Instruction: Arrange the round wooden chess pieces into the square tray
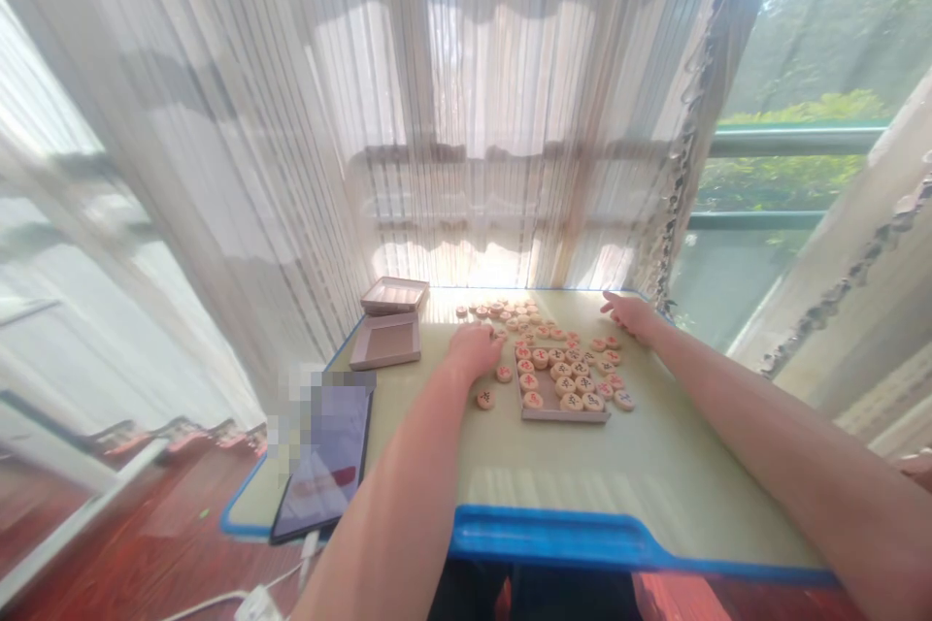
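My left hand (476, 350) reaches over the table at the left edge of a spread of round wooden Chinese chess pieces (557, 334). Its fingers curl downward beside the pieces, and whatever lies under them is hidden. An open box (564, 416) just right of it holds several pieces with red or dark characters, lying flat in rows with a bare patch at lower left. Loose pieces lie around it, two of them (485, 399) between my left forearm and the box. Holding nothing, my right hand (629, 314) hovers near the far right edge, index finger stretched leftward.
Two shallow box parts, a nearer tray (385, 342) and another behind it (395, 292), stand at the far left. A tablet (331, 466) with a cable lies at the left edge. The table (539, 475) has a blue rim; sheer curtains (466, 116) hang behind.
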Available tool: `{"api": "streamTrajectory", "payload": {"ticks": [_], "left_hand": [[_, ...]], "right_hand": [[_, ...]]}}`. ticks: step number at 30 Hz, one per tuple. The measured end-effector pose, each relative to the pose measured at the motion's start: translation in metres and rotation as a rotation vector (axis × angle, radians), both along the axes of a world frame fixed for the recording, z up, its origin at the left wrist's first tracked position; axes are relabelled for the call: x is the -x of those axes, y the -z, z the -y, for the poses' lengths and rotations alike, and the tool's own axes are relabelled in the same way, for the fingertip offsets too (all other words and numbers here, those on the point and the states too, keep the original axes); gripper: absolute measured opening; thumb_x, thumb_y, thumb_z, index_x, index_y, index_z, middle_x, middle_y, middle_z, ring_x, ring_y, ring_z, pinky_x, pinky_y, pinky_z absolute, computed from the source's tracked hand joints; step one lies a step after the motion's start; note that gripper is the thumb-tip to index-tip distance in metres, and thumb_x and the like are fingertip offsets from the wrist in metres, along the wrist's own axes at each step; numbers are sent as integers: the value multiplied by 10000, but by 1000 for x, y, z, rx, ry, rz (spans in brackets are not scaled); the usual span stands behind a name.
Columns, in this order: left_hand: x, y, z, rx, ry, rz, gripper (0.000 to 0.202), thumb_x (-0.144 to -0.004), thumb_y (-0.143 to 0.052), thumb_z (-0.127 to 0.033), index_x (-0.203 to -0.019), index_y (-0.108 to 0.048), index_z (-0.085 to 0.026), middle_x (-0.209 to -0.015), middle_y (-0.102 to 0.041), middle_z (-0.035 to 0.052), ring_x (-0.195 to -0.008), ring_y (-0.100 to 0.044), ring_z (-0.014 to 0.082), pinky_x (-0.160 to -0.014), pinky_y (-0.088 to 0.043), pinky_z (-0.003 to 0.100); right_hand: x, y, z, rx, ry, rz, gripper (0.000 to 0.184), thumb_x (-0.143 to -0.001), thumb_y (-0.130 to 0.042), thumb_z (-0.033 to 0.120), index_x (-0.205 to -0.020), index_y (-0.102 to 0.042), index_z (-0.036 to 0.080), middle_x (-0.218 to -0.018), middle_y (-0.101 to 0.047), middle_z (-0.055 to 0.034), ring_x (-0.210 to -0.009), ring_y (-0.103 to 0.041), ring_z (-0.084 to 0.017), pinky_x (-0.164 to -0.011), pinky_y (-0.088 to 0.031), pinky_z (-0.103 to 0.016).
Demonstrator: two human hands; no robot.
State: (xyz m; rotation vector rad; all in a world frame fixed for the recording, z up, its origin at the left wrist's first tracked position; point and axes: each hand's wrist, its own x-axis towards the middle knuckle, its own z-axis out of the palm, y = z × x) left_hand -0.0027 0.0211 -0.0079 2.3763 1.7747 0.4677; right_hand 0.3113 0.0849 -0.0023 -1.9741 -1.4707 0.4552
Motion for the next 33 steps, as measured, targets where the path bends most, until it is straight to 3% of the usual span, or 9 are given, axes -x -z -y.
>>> {"api": "streamTrajectory", "payload": {"ticks": [4,9,13,21,26,29,33], "left_hand": [[-1,1,3,-5,-1,-22,403,-863,-373,-386,-1081,-612,-146,-1196,-584,134,-1145,-502,243,-994,-362,331],[-2,2,6,-19,14,-49,419,-869,-361,-389,-1115,-596,-144,-1222,-572,132,-1165,-482,247,-1008,-346,333],[-3,1,7,-42,19,-75,397,-870,-358,-389,-1072,-607,-154,-1166,-604,127,-1109,-520,247,-975,-377,341],[0,1,7,-89,35,-75,378,-876,-362,-393,-1040,-617,-167,-1123,-624,113,-1084,-545,244,-944,-404,336],[0,1,5,-86,19,-85,409,-892,-338,-435,-1012,-624,-170,-1102,-634,115,-1053,-566,244,-918,-418,342],[-1,1,4,-78,13,-82,431,-897,-327,-448,-1013,-629,-163,-1115,-631,120,-1067,-562,243,-923,-418,349],[0,1,6,-154,-12,-76,431,-900,-334,-424,-1057,-634,-157,-1185,-600,138,-1210,-462,256,-1038,-322,401]], "right_hand": [[-1,-2,-10,52,38,-195,465,-850,-409,517,-724,-631,128,-492,-427,22,-382,-358,-77,-403,-322,-235],[-7,3,-4,-22,23,-300,398,-842,-452,508,-777,-609,148,-471,-392,50,-390,-357,-70,-407,-342,-210],[-9,8,4,-121,12,-255,368,-871,-388,465,-835,-591,160,-500,-439,33,-430,-408,-92,-447,-387,-224],[-5,8,0,-163,-140,-48,275,-755,-557,399,-606,-631,180,-531,-550,-3,-573,-504,-132,-583,-389,-248],[-10,10,4,-162,-102,-116,322,-824,-442,412,-754,-622,155,-561,-553,-8,-458,-445,-102,-483,-376,-244],[-6,4,14,-177,-66,-146,313,-847,-383,345,-822,-604,126,-598,-565,-29,-466,-447,-100,-476,-392,-241],[14,-26,40,-258,-80,-107,216,-771,-515,329,-761,-621,142,-715,-618,-50,-631,-527,-132,-613,-426,-258]]}}
